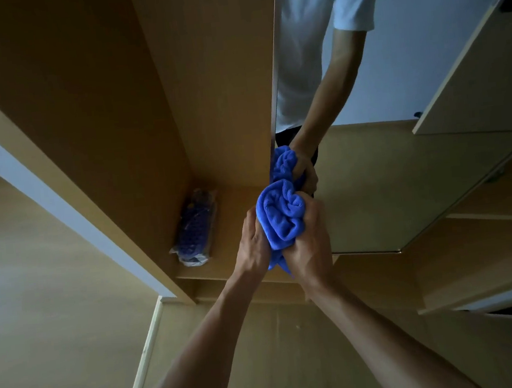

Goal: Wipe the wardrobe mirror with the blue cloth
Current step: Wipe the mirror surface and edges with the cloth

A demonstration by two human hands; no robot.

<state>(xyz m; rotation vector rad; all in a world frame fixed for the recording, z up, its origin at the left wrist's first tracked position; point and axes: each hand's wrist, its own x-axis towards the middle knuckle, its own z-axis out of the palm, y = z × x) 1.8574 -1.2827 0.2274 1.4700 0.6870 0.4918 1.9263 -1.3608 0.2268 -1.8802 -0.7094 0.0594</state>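
Cloth first: the blue cloth (283, 214) is bunched into a thick wad and sits right at the left edge of the wardrobe mirror (402, 164), where its own reflection meets it, so it looks to be touching the glass or very nearly. Both hands are on it. The left hand (253, 241) cups the wad from the side, fingers curled round it, while the right hand (308, 242) closes over it from the other side, its grip pressed tight into the folds. 2 hands on 1 cloth suggests gathering it into a firm pad, something with a bit of body to push against the glass rather than a loose rag that would slide about.

Most of the mirror stretches away to the right and above, so starting at the frame edge makes sense, I'd say, with the wiping hardly begun.

Beside the mirror, the open wardrobe compartment (176, 92) stands bare apart from a plastic-wrapped package (194, 228) lying on its shelf, well clear of the hands.
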